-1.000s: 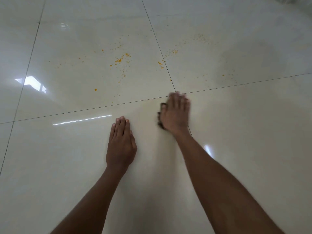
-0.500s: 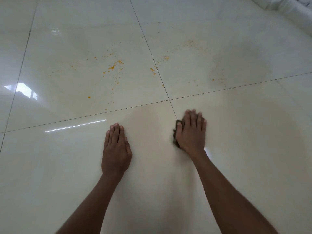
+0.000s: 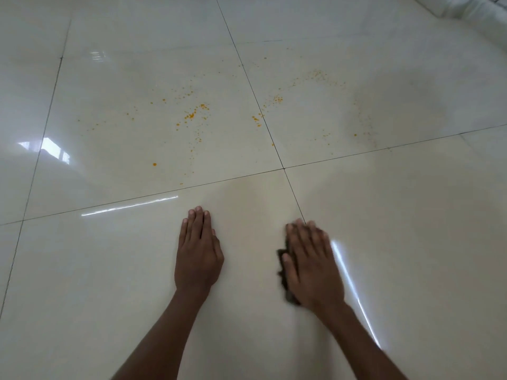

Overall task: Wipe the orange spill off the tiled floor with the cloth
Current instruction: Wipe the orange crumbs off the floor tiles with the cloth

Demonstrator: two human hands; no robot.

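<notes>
Cloth (image 3: 285, 272) pulled back toward the person, and the orange spill (image 3: 192, 115) sits well beyond it, unwiped.

Right hand (image 3: 310, 266) has slid nearer over the last second, fingers flat and pressing the dark cloth to the tiled floor (image 3: 411, 242) just right of the grout line; nothing is pinched. Left hand (image 3: 199, 252) stays planted, palm down and holding nothing. That backstroke takes the cloth away from the mess: fine orange specks scatter across both far tiles, densest left of the joint. Next push likely goes forward.
</notes>
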